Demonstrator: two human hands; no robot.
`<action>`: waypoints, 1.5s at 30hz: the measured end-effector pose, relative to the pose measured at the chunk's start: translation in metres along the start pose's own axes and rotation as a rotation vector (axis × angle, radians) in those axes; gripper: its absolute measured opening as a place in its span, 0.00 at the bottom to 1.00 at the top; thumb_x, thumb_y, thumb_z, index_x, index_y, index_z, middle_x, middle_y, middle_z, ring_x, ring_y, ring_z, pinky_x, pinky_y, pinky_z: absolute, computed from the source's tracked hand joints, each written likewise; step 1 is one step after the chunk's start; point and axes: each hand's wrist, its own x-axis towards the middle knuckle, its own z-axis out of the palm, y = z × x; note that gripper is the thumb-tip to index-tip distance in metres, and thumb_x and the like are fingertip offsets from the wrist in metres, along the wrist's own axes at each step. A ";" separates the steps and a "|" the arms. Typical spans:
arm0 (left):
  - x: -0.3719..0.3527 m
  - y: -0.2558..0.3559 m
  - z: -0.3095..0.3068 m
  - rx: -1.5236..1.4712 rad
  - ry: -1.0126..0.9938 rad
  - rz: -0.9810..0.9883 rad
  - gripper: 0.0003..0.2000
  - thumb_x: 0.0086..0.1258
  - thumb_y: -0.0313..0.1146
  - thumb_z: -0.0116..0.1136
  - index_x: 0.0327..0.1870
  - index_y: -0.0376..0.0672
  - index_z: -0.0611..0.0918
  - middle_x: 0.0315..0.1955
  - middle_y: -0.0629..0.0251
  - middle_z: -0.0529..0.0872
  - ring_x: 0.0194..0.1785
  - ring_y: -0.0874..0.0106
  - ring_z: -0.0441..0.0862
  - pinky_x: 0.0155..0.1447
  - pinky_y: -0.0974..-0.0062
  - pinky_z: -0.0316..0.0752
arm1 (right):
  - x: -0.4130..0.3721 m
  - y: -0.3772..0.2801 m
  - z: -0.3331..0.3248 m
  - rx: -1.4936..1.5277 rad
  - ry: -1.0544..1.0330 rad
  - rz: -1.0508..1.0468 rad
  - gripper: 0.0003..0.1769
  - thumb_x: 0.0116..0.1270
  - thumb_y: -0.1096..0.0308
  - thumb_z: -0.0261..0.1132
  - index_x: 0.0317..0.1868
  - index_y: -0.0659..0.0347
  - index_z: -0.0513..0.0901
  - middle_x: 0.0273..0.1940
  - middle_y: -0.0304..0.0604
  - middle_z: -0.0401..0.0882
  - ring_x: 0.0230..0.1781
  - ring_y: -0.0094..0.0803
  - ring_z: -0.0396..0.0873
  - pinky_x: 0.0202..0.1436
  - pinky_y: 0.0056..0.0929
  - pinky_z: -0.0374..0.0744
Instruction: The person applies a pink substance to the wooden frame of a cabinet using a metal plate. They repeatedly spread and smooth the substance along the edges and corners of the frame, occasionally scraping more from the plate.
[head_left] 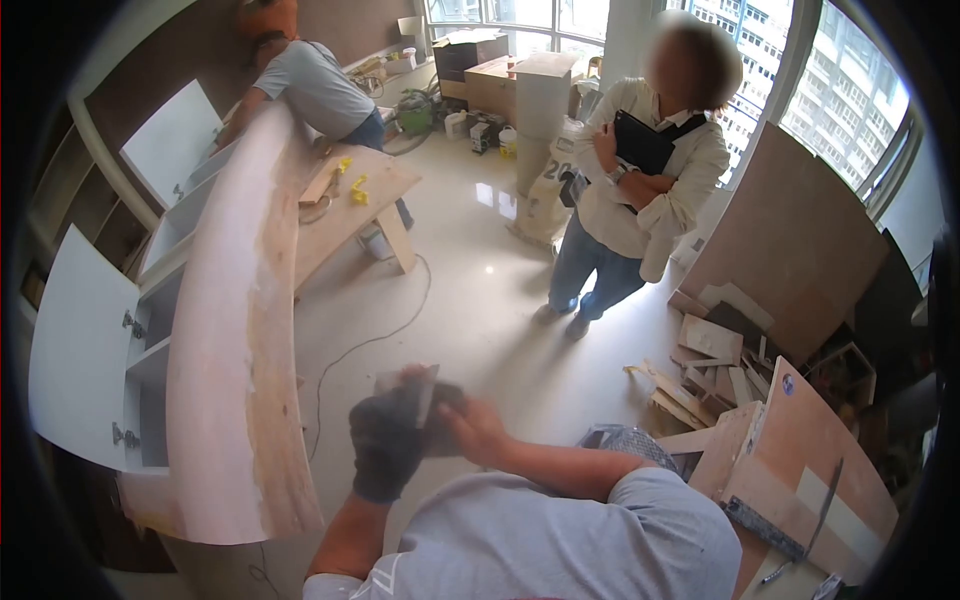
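Note:
My left hand (385, 450) wears a dark glove and is raised in front of my chest. Its fingers are closed on a flat, greyish putty knife (422, 392), whose blade is blurred and points upward. Beside it, my bare right hand (476, 432) has its fingers closed against a dark piece at the glove's side; blur hides what this piece is. To the left stretches a long curved wooden panel (225, 330), coated in pale pink filler with bare wood along its right edge.
White cabinet doors (85, 350) hang open at left. A co-worker (320, 90) leans over the panel's far end by a wooden workbench (365, 190). Another person (640, 180) stands ahead with folded arms. A cable (375, 342) crosses the floor. Wood scraps (715, 350) and boards lie right.

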 end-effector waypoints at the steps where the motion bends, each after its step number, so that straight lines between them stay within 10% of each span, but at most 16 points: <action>1: 0.004 -0.008 -0.008 -0.014 0.041 0.003 0.24 0.57 0.17 0.57 0.58 0.33 0.82 0.47 0.50 0.88 0.32 0.53 0.84 0.41 0.60 0.80 | 0.002 0.019 0.002 -0.168 -0.095 -0.158 0.19 0.81 0.57 0.57 0.56 0.66 0.80 0.40 0.49 0.87 0.44 0.28 0.82 0.51 0.34 0.81; 4: -0.025 -0.032 -0.018 0.079 0.176 -0.154 0.15 0.78 0.25 0.50 0.61 0.32 0.80 0.49 0.50 0.89 0.41 0.58 0.88 0.49 0.65 0.82 | 0.013 0.052 0.002 -0.136 -0.054 0.064 0.19 0.81 0.57 0.57 0.58 0.64 0.80 0.43 0.47 0.87 0.42 0.31 0.83 0.50 0.32 0.80; 7: -0.033 -0.025 -0.028 -1.068 0.425 -0.588 0.22 0.80 0.28 0.52 0.72 0.32 0.68 0.42 0.55 0.88 0.40 0.68 0.86 0.46 0.69 0.82 | 0.028 0.023 -0.012 0.477 -0.037 0.445 0.20 0.79 0.55 0.59 0.57 0.65 0.79 0.46 0.46 0.85 0.45 0.37 0.85 0.48 0.38 0.84; 10: -0.079 -0.042 -0.036 -1.412 0.247 -0.913 0.22 0.80 0.29 0.54 0.71 0.31 0.69 0.39 0.56 0.87 0.39 0.69 0.85 0.45 0.72 0.81 | 0.025 0.029 0.001 0.627 -0.171 0.634 0.19 0.78 0.58 0.60 0.56 0.65 0.79 0.47 0.46 0.85 0.45 0.38 0.86 0.47 0.39 0.86; 15: -0.143 -0.041 -0.048 -1.272 -0.130 -1.034 0.17 0.78 0.39 0.57 0.55 0.33 0.82 0.33 0.61 0.86 0.36 0.72 0.83 0.44 0.73 0.79 | 0.000 0.044 0.061 0.801 -0.361 0.642 0.16 0.77 0.59 0.63 0.53 0.63 0.81 0.44 0.43 0.87 0.39 0.34 0.88 0.45 0.37 0.88; 18: -0.160 -0.014 -0.095 -0.662 -0.112 -1.011 0.15 0.78 0.41 0.58 0.49 0.36 0.84 0.35 0.62 0.87 0.38 0.73 0.84 0.48 0.72 0.80 | -0.024 0.031 0.095 0.841 -0.319 0.639 0.17 0.77 0.58 0.63 0.54 0.64 0.81 0.44 0.44 0.87 0.36 0.34 0.88 0.46 0.37 0.88; 21: -0.264 -0.022 -0.101 -0.047 -0.240 -0.757 0.15 0.76 0.41 0.60 0.50 0.38 0.84 0.40 0.63 0.89 0.44 0.71 0.87 0.53 0.69 0.80 | -0.031 0.010 0.116 1.001 -0.383 0.516 0.18 0.77 0.58 0.62 0.55 0.65 0.81 0.46 0.46 0.87 0.38 0.34 0.88 0.48 0.37 0.88; 24: -0.343 -0.053 -0.149 -0.186 -0.251 -0.479 0.18 0.72 0.38 0.65 0.57 0.38 0.82 0.46 0.58 0.89 0.50 0.63 0.87 0.57 0.66 0.80 | -0.030 -0.005 0.140 0.755 -0.312 0.288 0.19 0.76 0.57 0.62 0.55 0.65 0.81 0.47 0.48 0.87 0.42 0.37 0.88 0.49 0.38 0.88; 26: -0.314 -0.017 -0.236 -0.390 0.059 -1.150 0.17 0.70 0.33 0.67 0.57 0.38 0.81 0.46 0.55 0.88 0.53 0.57 0.85 0.59 0.64 0.79 | -0.040 -0.009 0.154 0.682 -0.351 0.372 0.21 0.76 0.57 0.61 0.58 0.66 0.78 0.49 0.50 0.86 0.46 0.41 0.88 0.51 0.40 0.88; 28: -0.320 -0.024 -0.305 -0.140 0.198 -0.881 0.14 0.72 0.30 0.66 0.55 0.37 0.82 0.48 0.58 0.88 0.52 0.66 0.85 0.60 0.69 0.79 | -0.051 0.009 0.182 0.961 -0.650 0.451 0.24 0.76 0.56 0.59 0.62 0.67 0.75 0.51 0.51 0.85 0.48 0.43 0.88 0.54 0.44 0.87; 31: -0.312 -0.066 -0.399 0.487 0.032 -0.449 0.10 0.72 0.29 0.64 0.51 0.38 0.84 0.44 0.56 0.87 0.49 0.58 0.85 0.56 0.66 0.80 | -0.083 0.037 0.227 0.875 -0.508 0.604 0.25 0.77 0.57 0.57 0.65 0.67 0.72 0.53 0.52 0.84 0.49 0.44 0.87 0.55 0.46 0.86; 39: -0.246 -0.226 -0.428 0.397 -0.237 -0.381 0.11 0.64 0.22 0.62 0.46 0.43 0.89 0.40 0.58 0.89 0.48 0.55 0.84 0.55 0.62 0.79 | -0.102 0.064 0.275 0.731 -0.442 0.686 0.24 0.77 0.58 0.56 0.63 0.69 0.74 0.51 0.53 0.85 0.48 0.44 0.87 0.54 0.44 0.86; 45: -0.255 -0.226 -0.409 0.345 -0.393 -0.413 0.13 0.61 0.20 0.60 0.46 0.42 0.89 0.41 0.58 0.89 0.49 0.55 0.84 0.56 0.61 0.78 | -0.094 0.076 0.285 0.786 -0.483 0.613 0.22 0.76 0.61 0.59 0.62 0.67 0.75 0.52 0.50 0.85 0.47 0.39 0.87 0.52 0.38 0.86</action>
